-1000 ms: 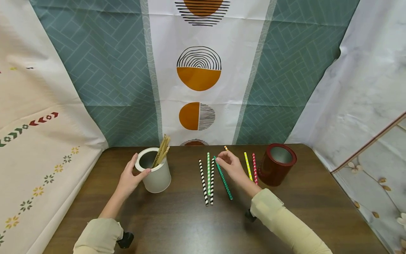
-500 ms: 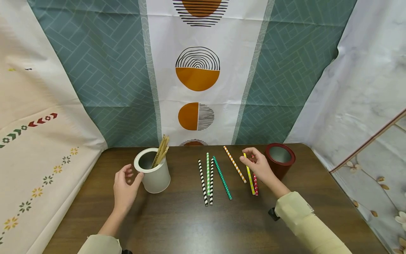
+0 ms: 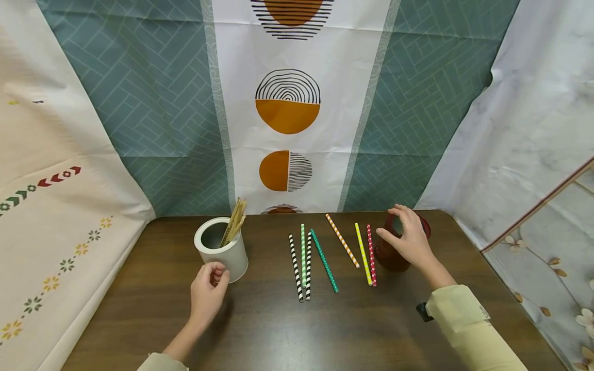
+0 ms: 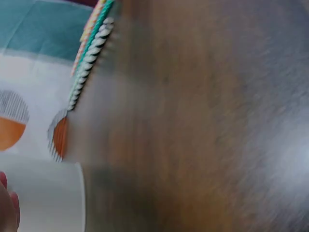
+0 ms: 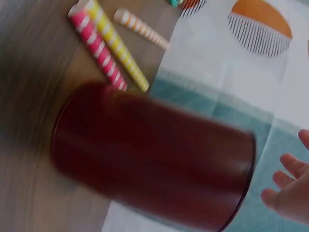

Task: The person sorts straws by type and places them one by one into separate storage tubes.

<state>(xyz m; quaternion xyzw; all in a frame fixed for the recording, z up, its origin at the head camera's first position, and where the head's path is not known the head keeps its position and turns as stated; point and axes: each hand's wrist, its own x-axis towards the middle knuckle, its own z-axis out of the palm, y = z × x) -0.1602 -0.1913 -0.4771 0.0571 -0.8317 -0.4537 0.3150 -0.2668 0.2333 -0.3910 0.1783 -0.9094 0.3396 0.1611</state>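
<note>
Right hand: positioned at the dark red cylindrical container, which stands upright at the right end of the dark wood-grain table. The fingers arch over the rim and the thumb lies toward the container's left wall. In the right wrist view the fingers are spread and clear of the container – the hand is open around it and has hold of nothing. Whether any fingertip touches the rim cannot be determined.

Key relation: the container lies directly under and just beyond the right palm, with its long axis vertical. The right hand is much the nearer of the two; the left hand is well apart from it, across the table.

Left hand: located just in front of the white cylindrical container, which holds a bundle of tan sticks. The fingers are loosely curled and grip nothing. The left wrist view is blurred and shows only the white wall close by.

Between the containers lie patterned paper straws, side by side, long axes running roughly away from the person – a black-and-white one, a green striped one, a teal dotted one, an orange striped one, a yellow one and a pink one. The pink straw lies just beside the red container's base
</note>
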